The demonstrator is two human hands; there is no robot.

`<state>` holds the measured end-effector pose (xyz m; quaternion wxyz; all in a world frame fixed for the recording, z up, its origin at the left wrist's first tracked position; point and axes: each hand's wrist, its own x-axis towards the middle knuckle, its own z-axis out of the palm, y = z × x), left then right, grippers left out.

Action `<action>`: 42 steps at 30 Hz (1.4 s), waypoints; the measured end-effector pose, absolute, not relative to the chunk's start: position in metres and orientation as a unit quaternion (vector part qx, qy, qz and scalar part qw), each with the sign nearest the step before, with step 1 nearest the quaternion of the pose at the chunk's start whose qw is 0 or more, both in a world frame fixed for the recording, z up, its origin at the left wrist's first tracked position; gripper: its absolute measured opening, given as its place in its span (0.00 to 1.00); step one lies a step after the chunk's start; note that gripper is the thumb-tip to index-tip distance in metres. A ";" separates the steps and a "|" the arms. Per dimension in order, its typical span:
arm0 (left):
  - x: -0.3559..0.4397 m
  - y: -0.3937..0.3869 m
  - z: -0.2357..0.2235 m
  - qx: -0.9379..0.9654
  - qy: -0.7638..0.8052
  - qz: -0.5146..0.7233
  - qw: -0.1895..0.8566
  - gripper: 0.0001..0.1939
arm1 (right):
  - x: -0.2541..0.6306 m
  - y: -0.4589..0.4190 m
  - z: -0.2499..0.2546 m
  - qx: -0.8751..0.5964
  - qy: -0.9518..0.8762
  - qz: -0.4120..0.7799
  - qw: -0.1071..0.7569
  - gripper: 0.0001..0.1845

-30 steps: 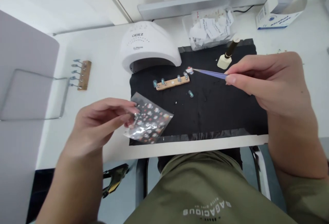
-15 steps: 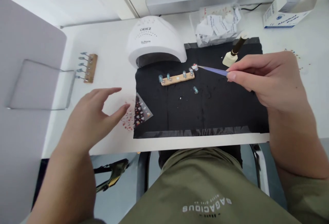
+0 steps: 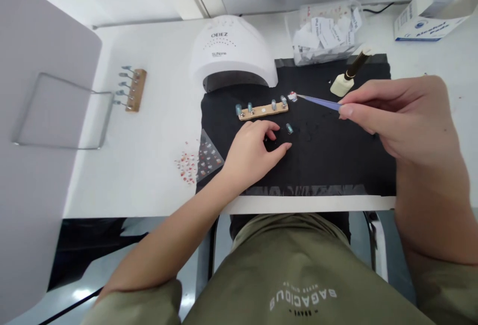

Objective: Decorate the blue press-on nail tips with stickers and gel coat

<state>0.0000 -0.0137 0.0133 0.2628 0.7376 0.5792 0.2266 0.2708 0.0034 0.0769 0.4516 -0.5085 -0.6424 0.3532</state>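
Observation:
My right hand [image 3: 384, 108] pinches purple tweezers [image 3: 321, 102], whose tips hold a small white and red sticker [image 3: 292, 96] above the black mat [image 3: 328, 161]. My left hand [image 3: 257, 151] is over the mat with thumb and fingers apart, holding nothing. Close to its fingertips lies a loose blue-green false nail [image 3: 289, 128]. Just beyond is a wooden strip [image 3: 263, 110] bearing several blue-green false nails on small metal stands, with a white dot in its middle. A clear sticker sheet [image 3: 209, 156] with small red and white prints lies across the mat's left edge.
A white nail lamp [image 3: 234, 49] stands behind the strip. A cream polish bottle [image 3: 342, 85] with a dark cap is near my right hand. Further back are a bag of alcohol pads [image 3: 324, 34] and a box [image 3: 429, 21]. Another nail stand [image 3: 136, 90] and a wire frame [image 3: 59, 146] are left.
My left hand has let go of the sticker sheet, leaving it at the mat's left edge, and has moved right toward the loose nail. The tweezers still hold the sticker.

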 end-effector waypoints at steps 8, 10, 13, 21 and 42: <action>0.014 0.002 0.012 0.732 0.587 0.211 0.275 0.10 | 0.272 -0.002 0.084 -0.526 -0.642 0.343 0.439 0.08; 0.015 0.004 0.010 0.724 0.592 0.215 0.279 0.08 | 0.272 -0.003 0.083 -0.524 -0.644 0.343 0.440 0.08; 0.016 0.006 0.007 0.722 0.591 0.226 0.281 0.06 | 0.272 -0.003 0.084 -0.521 -0.650 0.345 0.432 0.09; 0.017 0.009 0.006 0.711 0.584 0.250 0.300 0.02 | 0.269 -0.005 0.089 -0.544 -0.662 0.333 0.395 0.07; -0.002 -0.019 0.025 0.698 0.522 0.344 0.348 0.05 | 0.269 -0.001 0.086 -0.534 -0.650 0.354 0.408 0.08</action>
